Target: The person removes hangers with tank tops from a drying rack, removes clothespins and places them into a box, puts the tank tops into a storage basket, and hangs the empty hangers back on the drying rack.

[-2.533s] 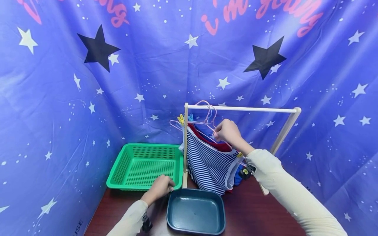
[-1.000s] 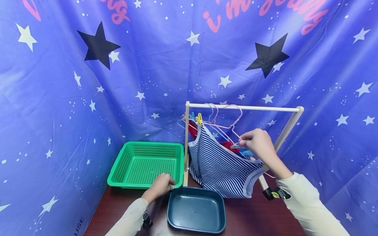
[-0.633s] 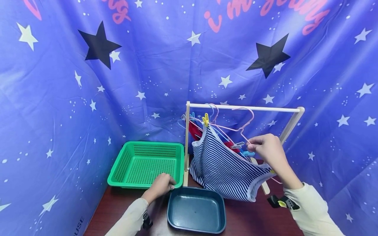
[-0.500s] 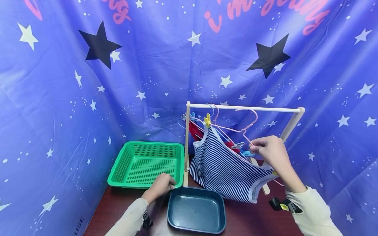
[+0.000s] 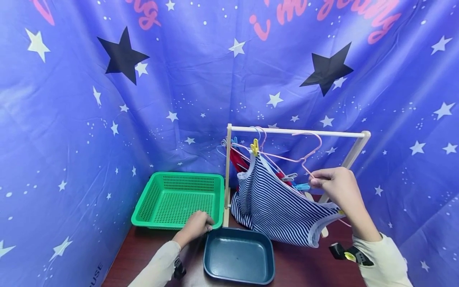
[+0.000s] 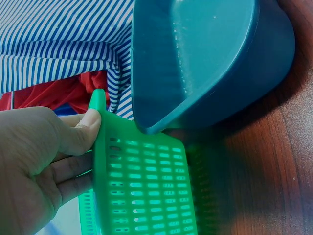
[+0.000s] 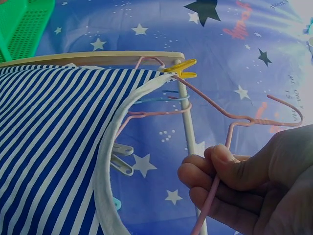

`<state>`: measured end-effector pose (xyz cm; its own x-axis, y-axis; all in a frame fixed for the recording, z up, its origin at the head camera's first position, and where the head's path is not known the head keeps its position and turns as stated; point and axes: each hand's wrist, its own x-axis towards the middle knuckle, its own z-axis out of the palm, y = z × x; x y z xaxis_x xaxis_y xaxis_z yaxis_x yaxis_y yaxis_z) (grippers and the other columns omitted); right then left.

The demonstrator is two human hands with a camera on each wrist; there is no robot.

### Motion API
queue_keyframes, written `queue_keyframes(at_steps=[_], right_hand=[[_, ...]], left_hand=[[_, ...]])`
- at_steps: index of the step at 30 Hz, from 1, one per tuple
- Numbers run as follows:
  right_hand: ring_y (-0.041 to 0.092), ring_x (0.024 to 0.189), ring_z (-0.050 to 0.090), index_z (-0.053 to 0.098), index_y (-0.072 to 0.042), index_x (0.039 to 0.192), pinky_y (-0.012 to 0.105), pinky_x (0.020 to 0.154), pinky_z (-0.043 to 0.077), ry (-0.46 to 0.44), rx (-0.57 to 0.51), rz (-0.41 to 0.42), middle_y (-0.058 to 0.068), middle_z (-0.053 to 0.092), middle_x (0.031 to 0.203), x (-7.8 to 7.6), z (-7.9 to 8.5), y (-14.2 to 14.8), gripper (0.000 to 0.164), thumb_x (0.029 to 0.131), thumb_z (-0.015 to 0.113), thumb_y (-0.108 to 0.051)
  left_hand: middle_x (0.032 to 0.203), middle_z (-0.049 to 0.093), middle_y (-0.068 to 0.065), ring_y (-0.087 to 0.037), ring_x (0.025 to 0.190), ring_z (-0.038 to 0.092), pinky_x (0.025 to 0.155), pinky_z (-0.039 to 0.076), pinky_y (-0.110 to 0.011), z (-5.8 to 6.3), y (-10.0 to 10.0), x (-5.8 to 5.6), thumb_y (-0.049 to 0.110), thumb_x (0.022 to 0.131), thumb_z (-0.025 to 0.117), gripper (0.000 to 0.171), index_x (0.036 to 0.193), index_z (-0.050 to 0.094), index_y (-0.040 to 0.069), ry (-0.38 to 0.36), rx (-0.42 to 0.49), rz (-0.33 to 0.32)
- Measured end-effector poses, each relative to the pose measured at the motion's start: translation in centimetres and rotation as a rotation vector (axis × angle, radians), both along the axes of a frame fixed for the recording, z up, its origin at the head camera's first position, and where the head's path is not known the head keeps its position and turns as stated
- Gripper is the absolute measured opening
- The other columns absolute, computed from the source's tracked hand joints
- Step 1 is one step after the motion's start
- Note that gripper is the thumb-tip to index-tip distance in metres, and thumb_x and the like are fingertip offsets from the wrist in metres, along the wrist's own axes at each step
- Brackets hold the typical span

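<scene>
My right hand pinches one arm of a pink clothes hanger between thumb and fingers. From that hanger hangs a navy-and-white striped tank top, held by a yellow clothespin at the left shoulder and another yellow clothespin near my wrist. In the right wrist view the hanger's hook stands apart from the rack's rail. My left hand grips the near right rim of a green plastic basket, thumb on one side and fingers on the other in the left wrist view.
A dark blue tray stands in front of the wooden rack. Behind the striped top hang a red garment, further hangers, a grey clothespin and a blue clothespin. A starry blue curtain encloses the dark wooden table.
My right hand has moved right and down, taking the pink hanger and striped top along and drawing its hook away from the rail. The left hand has stayed on the basket rim.
</scene>
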<state>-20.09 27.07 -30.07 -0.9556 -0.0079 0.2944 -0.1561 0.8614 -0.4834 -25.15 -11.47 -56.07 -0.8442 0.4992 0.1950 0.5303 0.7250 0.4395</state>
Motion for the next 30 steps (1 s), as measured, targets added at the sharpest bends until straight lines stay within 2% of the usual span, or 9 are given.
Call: queue_keyframes(at_steps=[5, 9, 15, 19, 22, 30], right_hand=[[0.008, 0.067, 0.061, 0.08, -0.001, 0.097, 0.024, 0.053, 0.041, -0.002, -0.006, 0.008, 0.011, 0.078, 0.079, 0.5, 0.1, 0.0, 0.012, 0.088, 0.078, -0.009], [0.011, 0.067, 0.059, 0.081, -0.003, 0.095, 0.024, 0.055, 0.042, 0.015, 0.003, 0.025, 0.01, 0.078, 0.08, 0.7, 0.3, -0.6, 0.01, 0.088, 0.078, -0.008], [0.015, 0.064, 0.055, 0.081, -0.005, 0.092, 0.025, 0.053, 0.04, 0.023, 0.006, 0.069, 0.008, 0.075, 0.078, 0.0, 0.7, -2.6, 0.006, 0.089, 0.075, -0.006], [0.016, 0.065, 0.056, 0.081, -0.007, 0.088, 0.028, 0.057, 0.041, 0.026, 0.028, 0.089, 0.006, 0.075, 0.077, -0.3, 0.7, -4.1, 0.006, 0.088, 0.075, -0.005], [0.015, 0.067, 0.056, 0.081, -0.01, 0.085, 0.029, 0.062, 0.04, 0.035, 0.051, 0.108, 0.003, 0.075, 0.074, -0.6, 0.5, -5.2, 0.007, 0.086, 0.076, -0.006], [0.012, 0.064, 0.053, 0.078, -0.012, 0.076, 0.026, 0.061, 0.04, 0.067, 0.043, 0.15, -0.002, 0.068, 0.065, -1.3, -1.1, -8.0, 0.013, 0.084, 0.075, -0.002]], left_hand=[[0.092, 0.08, -0.003, -0.02, 0.088, 0.076, 0.076, 0.061, -0.033, 0.0, 0.0, 0.1, 0.004, 0.082, 0.082, 0.011, 0.091, 0.083, 0.008, -0.002, 0.0, 0.0], [0.092, 0.08, -0.004, -0.02, 0.088, 0.076, 0.077, 0.062, -0.034, 0.0, 0.0, 0.2, 0.004, 0.081, 0.082, 0.011, 0.091, 0.083, 0.008, -0.011, 0.004, 0.003], [0.093, 0.08, -0.005, -0.022, 0.089, 0.076, 0.078, 0.062, -0.035, 0.0, -0.1, 0.0, 0.004, 0.081, 0.082, 0.012, 0.092, 0.083, 0.008, -0.014, 0.0, 0.011], [0.093, 0.08, -0.004, -0.021, 0.089, 0.076, 0.078, 0.062, -0.035, -0.1, 0.0, -0.1, 0.004, 0.08, 0.082, 0.012, 0.091, 0.083, 0.008, -0.005, -0.003, 0.009], [0.092, 0.08, -0.004, -0.021, 0.088, 0.076, 0.078, 0.061, -0.034, -0.2, 0.0, -0.1, 0.004, 0.08, 0.083, 0.012, 0.091, 0.083, 0.008, 0.004, 0.002, 0.004], [0.09, 0.08, -0.002, -0.02, 0.087, 0.076, 0.078, 0.061, -0.034, -0.1, 0.2, -0.1, 0.004, 0.079, 0.082, 0.011, 0.09, 0.083, 0.009, 0.004, -0.008, 0.008]])
